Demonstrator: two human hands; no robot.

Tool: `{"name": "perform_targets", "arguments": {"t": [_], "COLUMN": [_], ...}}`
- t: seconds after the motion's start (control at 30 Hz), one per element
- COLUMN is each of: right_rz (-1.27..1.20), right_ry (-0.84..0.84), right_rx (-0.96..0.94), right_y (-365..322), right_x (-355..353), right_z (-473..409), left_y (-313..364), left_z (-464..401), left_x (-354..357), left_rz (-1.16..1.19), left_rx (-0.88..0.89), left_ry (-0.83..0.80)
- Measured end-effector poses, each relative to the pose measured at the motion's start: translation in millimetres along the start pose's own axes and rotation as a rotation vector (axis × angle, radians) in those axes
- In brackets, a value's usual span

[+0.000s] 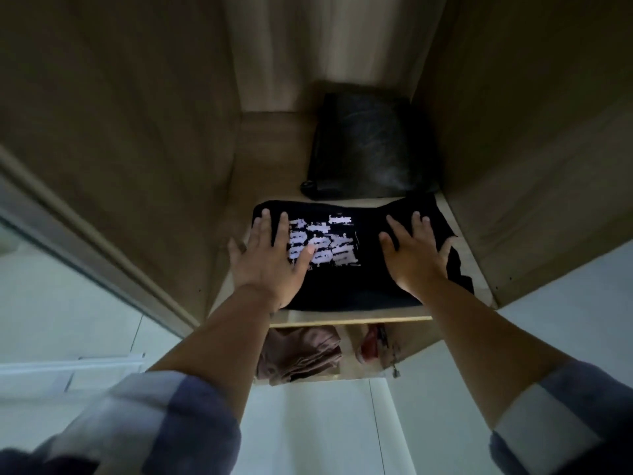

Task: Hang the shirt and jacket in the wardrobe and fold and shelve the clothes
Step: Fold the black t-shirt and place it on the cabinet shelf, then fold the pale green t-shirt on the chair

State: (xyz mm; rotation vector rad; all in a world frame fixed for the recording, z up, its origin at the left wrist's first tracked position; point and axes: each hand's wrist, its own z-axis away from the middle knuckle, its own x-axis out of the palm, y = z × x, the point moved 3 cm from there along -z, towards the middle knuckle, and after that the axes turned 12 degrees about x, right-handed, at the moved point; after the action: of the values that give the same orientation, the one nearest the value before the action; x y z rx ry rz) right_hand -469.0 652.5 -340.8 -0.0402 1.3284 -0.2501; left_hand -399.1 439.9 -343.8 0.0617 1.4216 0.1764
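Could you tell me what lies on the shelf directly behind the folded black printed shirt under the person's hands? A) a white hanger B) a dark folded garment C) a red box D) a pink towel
B: behind the black printed shirt, which both open hands press flat, a dark folded garment lies deeper on the same shelf.

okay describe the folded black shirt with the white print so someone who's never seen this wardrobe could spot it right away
Inside the wooden wardrobe, look at the shelf at hand level. The printed shirt lies folded at its front edge, with the left hand and right hand flat on it. Unlike the plain dark bundle behind it and the pinkish cloth on the shelf below, it bears a white print.
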Motion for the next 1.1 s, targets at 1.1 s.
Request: {"name": "perform_targets", "arguments": {"t": [1.1], "right_rz": [0.235], "right_ry": [-0.324], "right_rx": [-1.308], "right_y": [-130], "right_x": [24], "right_z": [710], "left_y": [-47], "left_z": [808], "left_x": [-54], "left_rz": [0.045], "left_rx": [-1.155], "left_ry": [0.081]}}
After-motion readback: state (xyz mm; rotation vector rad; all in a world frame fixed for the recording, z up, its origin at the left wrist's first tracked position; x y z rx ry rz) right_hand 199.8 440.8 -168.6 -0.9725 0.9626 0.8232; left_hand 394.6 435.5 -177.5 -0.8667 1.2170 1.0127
